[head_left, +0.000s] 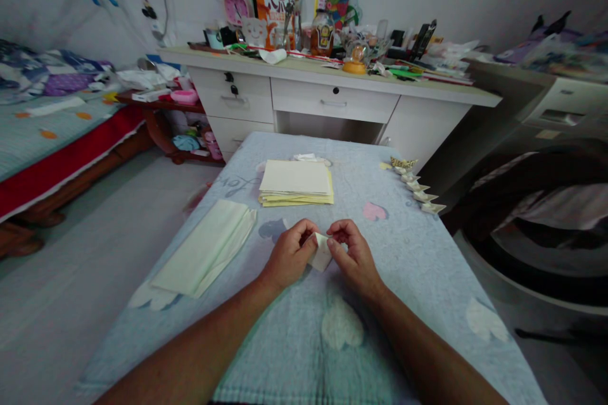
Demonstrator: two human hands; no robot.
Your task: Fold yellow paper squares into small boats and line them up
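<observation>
A small folded piece of cream paper (320, 254) is held between my two hands, above the cloth-covered table. My left hand (293, 252) pinches its left edge between thumb and fingers. On the other side, my right hand (352, 254) grips the upper right edge with thumb and curled fingertips. Beyond the hands lies a stack of cream and yellow paper sheets (297, 178). To the left rests a larger folded pale green paper (202, 250). Several small folded paper boats (420, 190) stand in a row along the table's right edge.
The table wears a light blue cloth (408, 304) with heart patterns. Behind it stands a white desk (332, 92) crowded with jars, bags and a pink clock (236, 9). A bed (61, 120) is at left, a front-loading washing machine (555, 107) at right.
</observation>
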